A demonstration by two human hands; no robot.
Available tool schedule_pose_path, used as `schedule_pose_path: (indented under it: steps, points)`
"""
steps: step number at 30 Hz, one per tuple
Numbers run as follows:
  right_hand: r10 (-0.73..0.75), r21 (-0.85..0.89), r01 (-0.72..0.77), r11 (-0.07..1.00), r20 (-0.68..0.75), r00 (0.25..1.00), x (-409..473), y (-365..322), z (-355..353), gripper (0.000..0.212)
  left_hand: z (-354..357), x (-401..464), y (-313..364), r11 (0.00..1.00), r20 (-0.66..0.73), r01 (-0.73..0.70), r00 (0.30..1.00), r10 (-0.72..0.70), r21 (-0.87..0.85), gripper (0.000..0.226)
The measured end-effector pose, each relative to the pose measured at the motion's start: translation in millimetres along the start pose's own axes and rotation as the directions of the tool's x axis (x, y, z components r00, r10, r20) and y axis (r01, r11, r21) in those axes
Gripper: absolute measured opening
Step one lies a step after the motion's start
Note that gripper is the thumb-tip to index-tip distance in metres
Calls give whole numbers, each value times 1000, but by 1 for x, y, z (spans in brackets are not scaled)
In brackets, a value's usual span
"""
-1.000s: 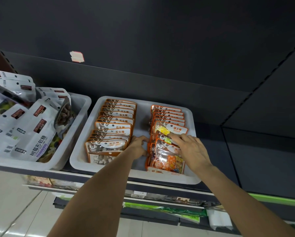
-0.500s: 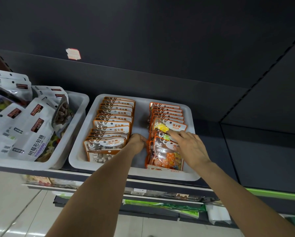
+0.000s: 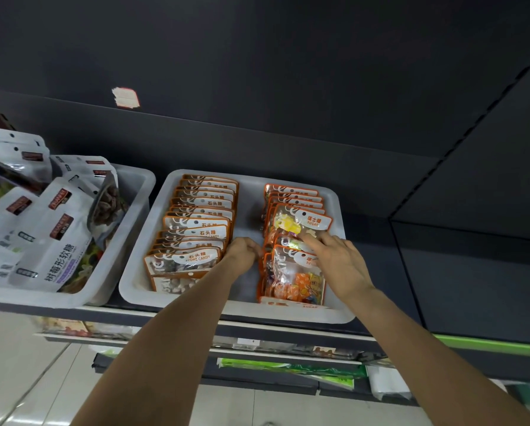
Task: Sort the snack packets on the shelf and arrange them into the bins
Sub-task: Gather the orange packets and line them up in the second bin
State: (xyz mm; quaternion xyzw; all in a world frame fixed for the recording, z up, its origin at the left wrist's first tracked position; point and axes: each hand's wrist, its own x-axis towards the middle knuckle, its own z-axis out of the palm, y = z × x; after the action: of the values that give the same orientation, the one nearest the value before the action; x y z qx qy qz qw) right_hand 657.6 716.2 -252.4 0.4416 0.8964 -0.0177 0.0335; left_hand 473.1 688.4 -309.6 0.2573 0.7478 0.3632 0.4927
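Two bare forearms reach into the white bin (image 3: 136,279). The left hand (image 3: 242,252) is curled between the rows, while the right hand (image 3: 339,261) lies with straight fingers on the sugar packets (image 3: 294,272).

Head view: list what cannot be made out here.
- Left hand: its fingers curl away from the camera, so whether it holds a packet cannot be told.
- SUGAR packets: the right hand covers part of the front labels.
- Left bin: cut off by the left edge, so its full contents are unseen.
- Lower shelf: its goods are blurred and crossed by both forearms.
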Motion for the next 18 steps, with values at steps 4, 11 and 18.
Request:
schedule_pose_path:
  steps: [4,11,18]
  points:
    - [19,0,-19,1000,25,1000,2,0,-3,66,-4,-7,2,998,44,-61,997,59,27,26]
    - [59,-4,-58,998,97,994,-2,2,-18,63,-6,-27,11,919,-100,-223,958,268,325,16]
    - [60,2,-61,998,112,992,-5,-5,-27,58,-16,-43,19,826,-230,-255,882,412,503,18]
